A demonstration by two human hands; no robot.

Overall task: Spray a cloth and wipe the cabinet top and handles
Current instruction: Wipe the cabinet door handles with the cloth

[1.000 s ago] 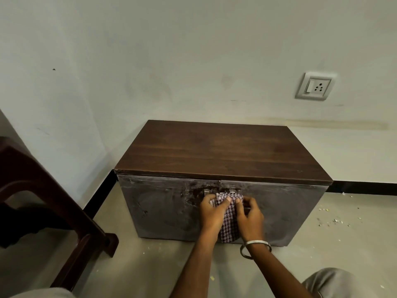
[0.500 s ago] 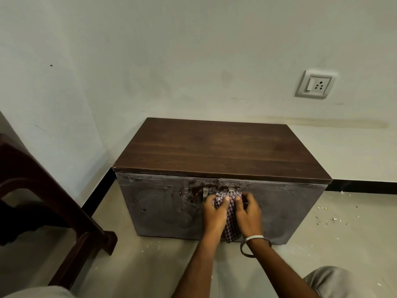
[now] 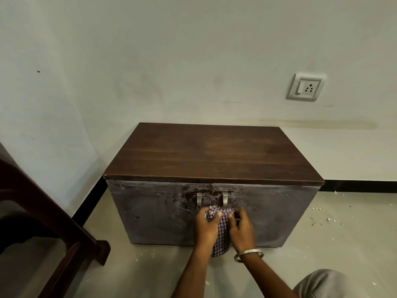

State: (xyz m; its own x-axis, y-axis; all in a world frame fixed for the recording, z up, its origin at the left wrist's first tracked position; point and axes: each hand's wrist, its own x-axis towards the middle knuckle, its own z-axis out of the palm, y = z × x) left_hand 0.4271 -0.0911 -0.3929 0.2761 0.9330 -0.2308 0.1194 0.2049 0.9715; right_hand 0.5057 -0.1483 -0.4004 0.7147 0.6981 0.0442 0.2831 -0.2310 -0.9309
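A low cabinet with a dark wood top (image 3: pixel 212 155) and dusty grey doors (image 3: pixel 154 214) stands against the wall. Two metal handles, the left handle (image 3: pixel 199 200) and the right handle (image 3: pixel 225 199), sit at the middle of the doors. A checked cloth (image 3: pixel 222 229) hangs just below them against the door front. My left hand (image 3: pixel 207 227) grips its left side with the thumb on top. My right hand (image 3: pixel 240 230), with a metal bangle at the wrist, grips its right side.
A dark wooden chair (image 3: pixel 53 229) stands on the left on the grey floor. A wall socket (image 3: pixel 306 89) is at the upper right. Small bits of debris (image 3: pixel 326 219) lie on the floor right of the cabinet. My knee (image 3: pixel 326 284) shows at the bottom right.
Both hands have slid the cloth down off the handles, so both handles now show above it.
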